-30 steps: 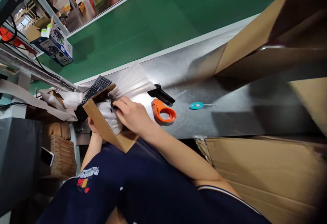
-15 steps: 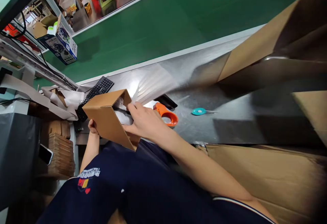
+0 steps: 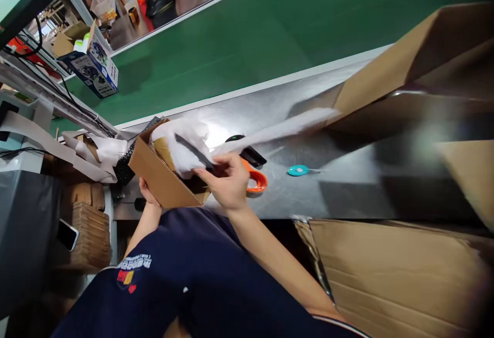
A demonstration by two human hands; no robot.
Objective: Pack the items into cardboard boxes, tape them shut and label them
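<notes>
A small open cardboard box is tilted at the table's near edge, with my left hand gripping its lower left side. White wrapping bulges out of its opening, and a dark strip lies across it. My right hand pinches the wrapping and the end of the dark strip at the box's right side. From there a long white sheet, blurred, stretches right across the metal table. An orange tape dispenser lies just beyond my right hand, beside a black object.
A teal-handled tool lies on the metal table. Large open cardboard stands at the right. A keyboard is partly behind the small box. A printed box sits on the green surface. Another person is partly visible beyond.
The small box has turned so its opening faces up more, and the white wrapping now bulges out. My right hand has shifted right and down. The white sheet reaches farther right.
</notes>
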